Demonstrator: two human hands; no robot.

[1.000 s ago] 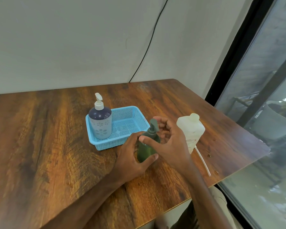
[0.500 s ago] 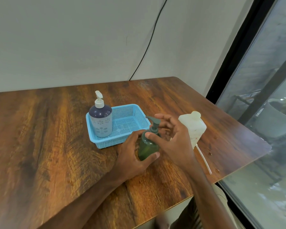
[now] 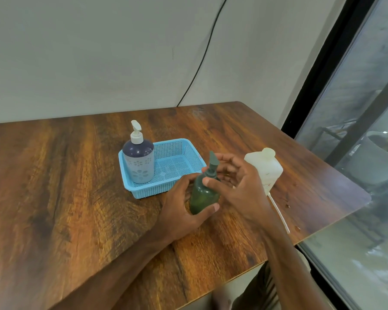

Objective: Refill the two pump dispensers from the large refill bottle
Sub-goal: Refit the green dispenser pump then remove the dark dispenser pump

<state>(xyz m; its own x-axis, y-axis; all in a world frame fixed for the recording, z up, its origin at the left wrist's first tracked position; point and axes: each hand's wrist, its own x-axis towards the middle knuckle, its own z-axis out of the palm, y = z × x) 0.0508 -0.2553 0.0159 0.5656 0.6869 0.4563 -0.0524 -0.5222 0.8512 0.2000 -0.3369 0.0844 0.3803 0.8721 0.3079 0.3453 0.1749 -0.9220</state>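
A green pump dispenser (image 3: 203, 196) stands on the wooden table just in front of the blue basket (image 3: 179, 151). My left hand (image 3: 180, 211) wraps around its body. My right hand (image 3: 238, 186) curls around its dark green pump collar, thumb against the neck. The pump nozzle points away from me. A blue-and-white pump dispenser (image 3: 139, 161) with a white pump stands in the basket's left end. The large white refill bottle (image 3: 266, 170) stands to the right, behind my right hand, with its cap on.
A thin white tube (image 3: 279, 212) lies on the table (image 3: 54, 186) in front of the refill bottle. The table's right edge runs along a glass window. A black cable hangs down the wall behind. A few small drops dot the table's right side.
My right hand has shifted around the green dispenser's pump collar, and the nozzle has turned from pointing left to pointing away. My left hand stays on the body.
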